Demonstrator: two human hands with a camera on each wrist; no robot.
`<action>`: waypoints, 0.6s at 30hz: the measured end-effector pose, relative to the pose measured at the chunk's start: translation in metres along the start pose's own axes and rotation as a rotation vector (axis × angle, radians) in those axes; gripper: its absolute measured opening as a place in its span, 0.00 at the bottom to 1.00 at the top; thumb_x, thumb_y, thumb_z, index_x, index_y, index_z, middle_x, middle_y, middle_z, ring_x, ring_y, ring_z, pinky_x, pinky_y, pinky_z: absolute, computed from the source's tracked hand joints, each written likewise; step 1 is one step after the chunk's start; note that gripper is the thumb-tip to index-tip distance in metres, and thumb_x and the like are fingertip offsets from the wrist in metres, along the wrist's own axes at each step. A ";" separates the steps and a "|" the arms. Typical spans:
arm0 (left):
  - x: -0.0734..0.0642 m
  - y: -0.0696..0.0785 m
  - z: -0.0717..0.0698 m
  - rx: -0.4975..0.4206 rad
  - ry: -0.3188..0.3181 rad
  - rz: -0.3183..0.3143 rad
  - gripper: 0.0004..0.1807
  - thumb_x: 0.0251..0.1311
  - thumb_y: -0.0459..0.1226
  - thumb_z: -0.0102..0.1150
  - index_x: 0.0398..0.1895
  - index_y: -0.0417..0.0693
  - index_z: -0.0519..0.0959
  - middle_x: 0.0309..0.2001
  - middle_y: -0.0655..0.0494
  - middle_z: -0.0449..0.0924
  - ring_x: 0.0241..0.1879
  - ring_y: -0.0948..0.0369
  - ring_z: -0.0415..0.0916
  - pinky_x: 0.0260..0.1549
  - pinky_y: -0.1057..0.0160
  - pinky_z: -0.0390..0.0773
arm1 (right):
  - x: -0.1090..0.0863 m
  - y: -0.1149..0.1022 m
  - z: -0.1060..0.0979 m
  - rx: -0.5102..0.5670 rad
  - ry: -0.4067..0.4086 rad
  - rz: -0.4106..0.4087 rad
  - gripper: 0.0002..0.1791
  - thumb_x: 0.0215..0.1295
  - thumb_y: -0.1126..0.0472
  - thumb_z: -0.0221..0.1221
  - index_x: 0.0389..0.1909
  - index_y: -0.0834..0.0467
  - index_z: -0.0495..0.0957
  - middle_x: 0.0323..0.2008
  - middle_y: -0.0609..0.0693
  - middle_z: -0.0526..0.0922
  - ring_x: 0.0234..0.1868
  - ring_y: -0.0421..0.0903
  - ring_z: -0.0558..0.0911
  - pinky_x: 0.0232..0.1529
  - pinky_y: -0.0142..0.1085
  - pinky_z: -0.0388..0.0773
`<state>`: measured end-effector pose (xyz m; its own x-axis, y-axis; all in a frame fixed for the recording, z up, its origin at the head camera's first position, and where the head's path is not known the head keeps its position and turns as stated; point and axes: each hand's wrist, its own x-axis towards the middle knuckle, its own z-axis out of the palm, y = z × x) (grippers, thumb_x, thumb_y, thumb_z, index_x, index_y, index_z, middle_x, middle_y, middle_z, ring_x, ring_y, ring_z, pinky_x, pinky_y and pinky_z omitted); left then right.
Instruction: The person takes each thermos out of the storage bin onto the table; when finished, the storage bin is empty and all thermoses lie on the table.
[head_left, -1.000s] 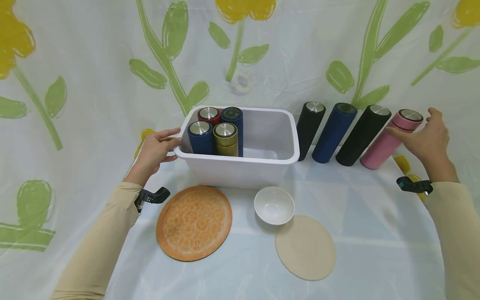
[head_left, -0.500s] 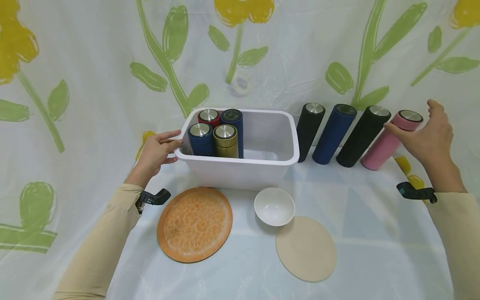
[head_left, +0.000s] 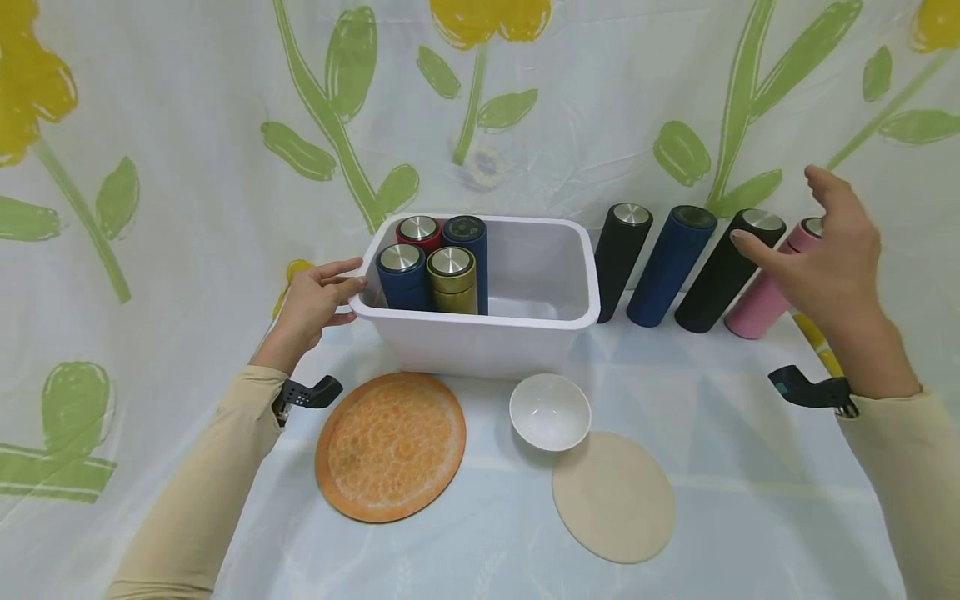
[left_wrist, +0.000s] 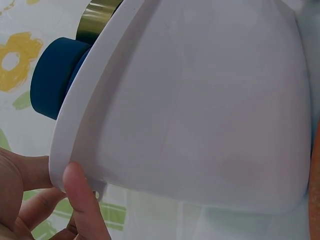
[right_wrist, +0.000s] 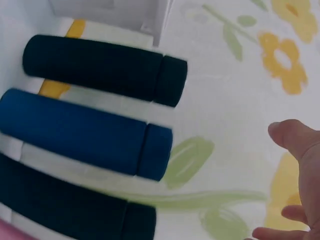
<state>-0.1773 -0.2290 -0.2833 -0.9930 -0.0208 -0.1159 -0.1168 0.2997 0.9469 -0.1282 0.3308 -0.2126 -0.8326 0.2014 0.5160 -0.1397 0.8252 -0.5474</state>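
Note:
My left hand (head_left: 306, 310) grips the left end of a white plastic tub (head_left: 480, 343); in the left wrist view its thumb (left_wrist: 86, 200) lies on the outside of the rim. Inside the tub, a red flask (head_left: 418, 229), a dark blue one (head_left: 468, 250), a shorter blue one (head_left: 403, 279) and a gold one (head_left: 453, 287) stand upright. My right hand (head_left: 840, 275), thumb and fingers spread, is raised over the row's right end. It holds nothing and partly covers a pink flask (head_left: 759, 302); its thumb overlaps the neighbouring black flask (head_left: 712, 287) in the head view.
Left of these stand a blue flask (head_left: 669, 271) and another black flask (head_left: 619, 262), beside the tub's right end. In front lie a round orange-brown mat (head_left: 390, 450) and a beige disc (head_left: 615, 500), with a white bowl (head_left: 550, 414) at the disc's edge.
My right hand has come off the pink flask, risen and shifted left towards the black flask. The left hand and the tub have stayed put.

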 end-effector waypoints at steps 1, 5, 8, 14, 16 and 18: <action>0.000 0.000 0.000 0.001 0.001 0.001 0.27 0.71 0.40 0.59 0.72 0.50 0.70 0.58 0.42 0.75 0.37 0.63 0.76 0.32 0.67 0.83 | -0.001 -0.003 0.001 0.006 0.006 -0.024 0.48 0.59 0.56 0.70 0.78 0.54 0.56 0.75 0.48 0.61 0.74 0.46 0.60 0.72 0.47 0.56; 0.002 0.001 0.001 0.002 -0.001 0.002 0.27 0.71 0.40 0.58 0.72 0.50 0.70 0.59 0.42 0.75 0.38 0.62 0.76 0.33 0.67 0.83 | -0.002 -0.010 0.007 0.025 0.022 -0.096 0.48 0.56 0.59 0.72 0.76 0.55 0.59 0.74 0.47 0.63 0.73 0.47 0.63 0.70 0.44 0.59; 0.003 0.001 0.001 0.001 -0.003 -0.002 0.27 0.71 0.41 0.59 0.72 0.51 0.70 0.59 0.42 0.75 0.38 0.62 0.75 0.33 0.67 0.83 | -0.002 -0.015 0.012 0.039 0.013 -0.123 0.48 0.55 0.59 0.72 0.76 0.55 0.60 0.73 0.47 0.64 0.72 0.46 0.64 0.70 0.43 0.61; 0.003 0.000 0.000 -0.006 -0.011 -0.001 0.29 0.70 0.41 0.60 0.73 0.49 0.69 0.59 0.42 0.75 0.37 0.63 0.75 0.33 0.67 0.83 | -0.003 -0.026 0.020 0.081 -0.019 -0.150 0.49 0.55 0.58 0.73 0.76 0.56 0.60 0.73 0.47 0.64 0.72 0.44 0.63 0.70 0.40 0.61; 0.002 -0.001 0.000 -0.007 -0.013 -0.002 0.29 0.70 0.41 0.60 0.73 0.49 0.68 0.59 0.42 0.75 0.37 0.63 0.74 0.33 0.67 0.83 | -0.003 -0.029 0.023 0.106 -0.014 -0.170 0.48 0.54 0.59 0.74 0.75 0.57 0.61 0.72 0.49 0.65 0.72 0.45 0.65 0.69 0.38 0.62; 0.001 0.000 0.000 -0.011 -0.011 -0.002 0.29 0.70 0.41 0.60 0.73 0.49 0.68 0.59 0.42 0.75 0.37 0.63 0.74 0.32 0.67 0.83 | -0.002 -0.033 0.025 0.111 -0.009 -0.188 0.48 0.53 0.59 0.74 0.75 0.56 0.62 0.72 0.49 0.67 0.71 0.45 0.66 0.68 0.34 0.63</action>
<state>-0.1787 -0.2292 -0.2839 -0.9926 -0.0111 -0.1206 -0.1187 0.2896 0.9498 -0.1352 0.2901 -0.2125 -0.7911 0.0442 0.6101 -0.3508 0.7843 -0.5117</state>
